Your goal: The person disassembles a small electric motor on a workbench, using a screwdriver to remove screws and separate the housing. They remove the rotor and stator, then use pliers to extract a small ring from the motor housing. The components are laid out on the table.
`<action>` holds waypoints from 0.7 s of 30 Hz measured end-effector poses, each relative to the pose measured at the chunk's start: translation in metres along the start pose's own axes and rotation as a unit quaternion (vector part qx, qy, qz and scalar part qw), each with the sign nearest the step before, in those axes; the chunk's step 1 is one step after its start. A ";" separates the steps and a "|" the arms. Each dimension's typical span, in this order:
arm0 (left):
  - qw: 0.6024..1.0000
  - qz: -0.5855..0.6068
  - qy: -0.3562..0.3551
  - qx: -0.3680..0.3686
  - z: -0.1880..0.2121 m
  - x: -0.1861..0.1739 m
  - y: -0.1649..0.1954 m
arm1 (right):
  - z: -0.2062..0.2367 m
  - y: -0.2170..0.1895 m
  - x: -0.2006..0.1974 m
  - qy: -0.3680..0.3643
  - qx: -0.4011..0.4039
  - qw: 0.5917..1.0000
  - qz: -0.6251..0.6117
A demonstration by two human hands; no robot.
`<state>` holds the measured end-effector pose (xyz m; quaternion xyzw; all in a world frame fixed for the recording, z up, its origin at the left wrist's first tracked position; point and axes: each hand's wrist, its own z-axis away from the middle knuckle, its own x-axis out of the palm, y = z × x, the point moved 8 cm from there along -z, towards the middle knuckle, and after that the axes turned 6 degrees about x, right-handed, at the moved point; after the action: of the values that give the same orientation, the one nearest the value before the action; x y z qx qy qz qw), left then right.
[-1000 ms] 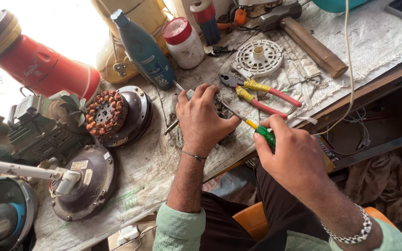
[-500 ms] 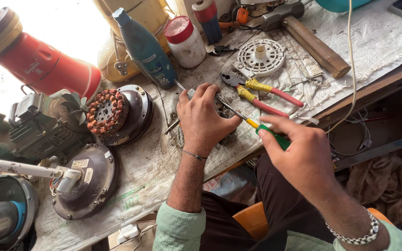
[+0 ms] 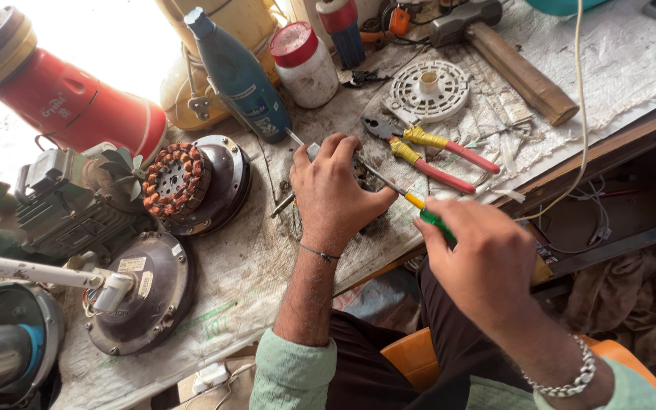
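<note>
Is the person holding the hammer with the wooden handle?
No, the hammer lies untouched on the bench, while the right hand grips a screwdriver and the left hand covers a small part.

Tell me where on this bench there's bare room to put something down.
Bare cloth lies right of the hammer, and between the dark motor cover and the left hand. It is crowded around the pliers, white disc and bottles.

Workbench (image 3: 632, 68): wooden, topped with stained pale woven sheeting, cluttered | Light: strong daylight, washed out at far left | Under bench, right: dark recess with loose wires (image 3: 578, 228) and crumpled rags (image 3: 647, 296) | Seat: orange stool (image 3: 411, 357), near edge
</note>
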<state>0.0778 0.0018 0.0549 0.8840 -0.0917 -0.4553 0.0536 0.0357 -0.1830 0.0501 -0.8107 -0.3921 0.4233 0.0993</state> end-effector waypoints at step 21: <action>1.000 0.016 0.008 0.005 0.001 -0.002 0.001 | 0.001 -0.004 0.002 -0.010 -0.007 1.000 0.011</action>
<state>0.0756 0.0017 0.0559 0.8862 -0.1081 -0.4468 0.0569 0.0335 -0.1789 0.0496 -0.8114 -0.3867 0.4300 0.0850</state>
